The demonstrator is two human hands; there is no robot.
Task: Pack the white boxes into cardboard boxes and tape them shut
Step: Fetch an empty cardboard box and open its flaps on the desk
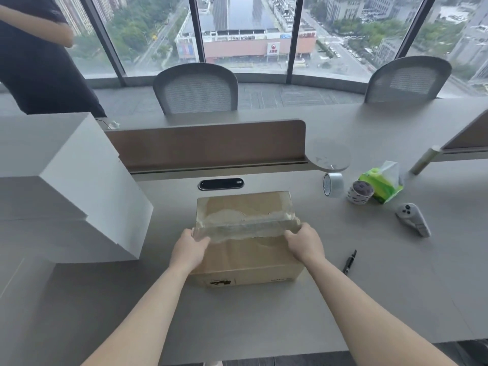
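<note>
Right, the cardboard box [245, 260] sits mid-desk, closer to the front edge of the grey desk [369, 286] than the back, flaps down; the left hand [188, 247] and right hand [303, 243] are at opposite ends of a strip of clear tape [245, 228] running across the top seam; on both sides the fingers curl over the box's upper edges and look to be pinching the tape ends, though whether the strip is fully stuck down I cannot tell; that tape is glossy, wrinkled and ragged along one edge, the sort that clings to itself and to skin, so I'd say it is best kept taut by its ends; the box is matte brown board, probably stiff at the corners and springy across the flaps, moderate in weight if loaded; likely best taken by the two side walls, low down, not by the taped top; the white boxes [66, 180] stacked at the desk's left edge look rigid, smooth and sharp-cornered, probably a little slippery; a tape roll [333, 184] stands on edge towards the right, beside a green tissue pack [383, 183]; a pen [350, 261] lies just right of the box.
</note>
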